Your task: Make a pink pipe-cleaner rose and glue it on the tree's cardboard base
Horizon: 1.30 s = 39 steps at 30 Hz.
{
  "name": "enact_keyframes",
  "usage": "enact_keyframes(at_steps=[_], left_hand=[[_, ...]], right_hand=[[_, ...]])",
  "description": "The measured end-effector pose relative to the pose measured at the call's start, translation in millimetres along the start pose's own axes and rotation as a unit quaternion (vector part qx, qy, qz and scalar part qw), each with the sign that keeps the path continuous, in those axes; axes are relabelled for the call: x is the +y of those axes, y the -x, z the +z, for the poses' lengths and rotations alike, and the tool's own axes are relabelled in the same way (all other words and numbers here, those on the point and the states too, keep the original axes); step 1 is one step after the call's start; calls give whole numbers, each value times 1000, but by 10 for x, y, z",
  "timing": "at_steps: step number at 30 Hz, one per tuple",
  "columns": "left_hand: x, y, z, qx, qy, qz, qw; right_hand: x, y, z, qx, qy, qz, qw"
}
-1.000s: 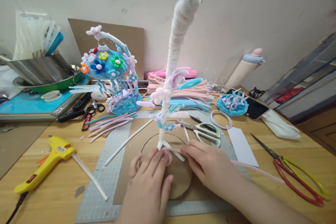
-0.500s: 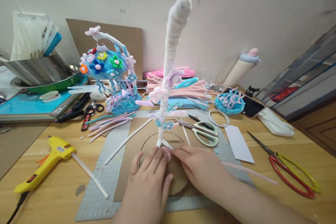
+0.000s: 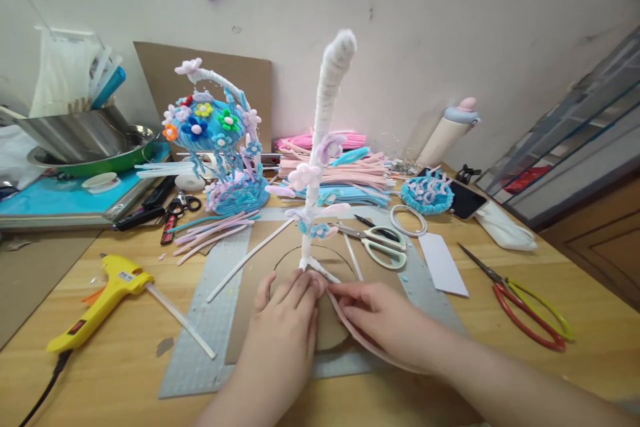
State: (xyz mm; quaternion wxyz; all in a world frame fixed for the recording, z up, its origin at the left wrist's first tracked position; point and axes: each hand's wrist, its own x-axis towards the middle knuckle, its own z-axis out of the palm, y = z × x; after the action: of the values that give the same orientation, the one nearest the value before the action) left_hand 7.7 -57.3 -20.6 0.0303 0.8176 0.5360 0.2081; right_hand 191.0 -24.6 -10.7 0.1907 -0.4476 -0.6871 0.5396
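Observation:
A white wrapped stem (image 3: 327, 103) with pink, lilac and blue fuzzy flowers stands on split feet over a cardboard sheet (image 3: 250, 310) marked with a drawn circle. At its foot lies a small coil of pink pipe cleaner (image 3: 317, 283). My left hand (image 3: 287, 320) has its fingers together and holds the coil down; its fingertips are partly hidden. The thumb and index finger of my right hand (image 3: 373, 310) pinch the same pipe cleaner beside the coil, and its loose tail curves back beneath that hand towards the wrist.
A yellow glue gun (image 3: 107, 293) lies left of the grey cutting mat (image 3: 187, 370). Green-handled scissors (image 3: 383, 245) and red-and-yellow scissors (image 3: 525, 310) are on the right. Behind stand a flowered blue ornament (image 3: 203, 130), bundled pink pipe cleaners (image 3: 345, 170) and a bottle (image 3: 450, 137).
The pipe cleaner's tail has swung from the right of my right forearm to below my right hand. My left thumb has drawn in against the fingers. The whole view has shifted slightly.

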Motion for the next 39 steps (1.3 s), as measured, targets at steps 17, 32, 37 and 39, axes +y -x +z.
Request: enact_keyframes(at_steps=[17,32,37,39], left_hand=[[104,-165,-228,-56,-21,19,998],[74,-233,-323,-125,-42,54,990],[88,-209,-338,-127,-46,62,989],[80,-202,-331,-129,-48,64,988]], right_hand=[[-65,131,136,-19,-343,147,928],[-209,207,285,8,-432,122,893],[-222,388,586,100,-515,112,844],[-211,524,753,136,-534,100,829]])
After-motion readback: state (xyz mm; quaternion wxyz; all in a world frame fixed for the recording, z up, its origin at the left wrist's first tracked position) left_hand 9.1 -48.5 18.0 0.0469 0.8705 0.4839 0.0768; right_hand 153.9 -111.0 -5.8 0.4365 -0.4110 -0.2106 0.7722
